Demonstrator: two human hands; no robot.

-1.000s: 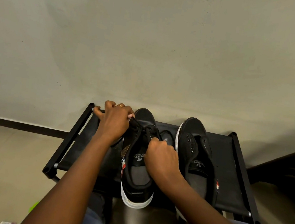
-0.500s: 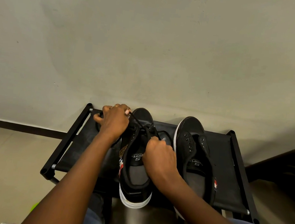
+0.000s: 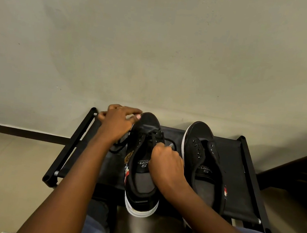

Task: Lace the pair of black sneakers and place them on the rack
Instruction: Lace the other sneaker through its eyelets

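Sneakers (image 3: 144, 165) on rack (image 3: 240, 183); right hand (image 3: 166, 164) pinching lace (image 3: 155, 137), left hand (image 3: 118, 123) with grip spread beside the toe.

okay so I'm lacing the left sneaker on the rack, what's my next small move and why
Probably pick the slack lace back up with your left hand: its fingers look spread by the toe of the left sneaker, while your right hand pinches the other end at the eyelets.
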